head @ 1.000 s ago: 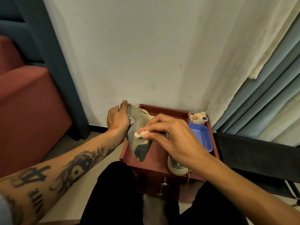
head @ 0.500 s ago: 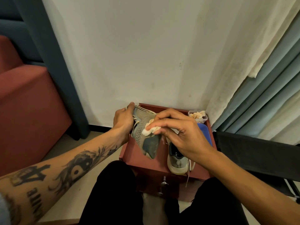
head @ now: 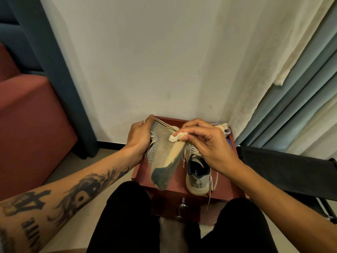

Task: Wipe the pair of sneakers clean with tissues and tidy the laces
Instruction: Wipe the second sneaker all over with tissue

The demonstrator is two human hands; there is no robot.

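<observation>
pale wall (head: 145,61) behind, low red cabinet (head: 177,187) below. mid-wipe on the first sneaker (head: 164,157), tipped sideways over the cabinet's left edge, gripped by the left hand (head: 140,137), fingers curled round its laced top. right hand (head: 209,148) pinching a wadded tissue (head: 176,136) against the upper. next, likely: strokes toward the dark near end, then the second sneaker (head: 197,176), upright at the front right edge, laces (head: 217,177) trailing loose. far right corner largely blocked by the right hand, tub (head: 225,129) there half seen.
</observation>
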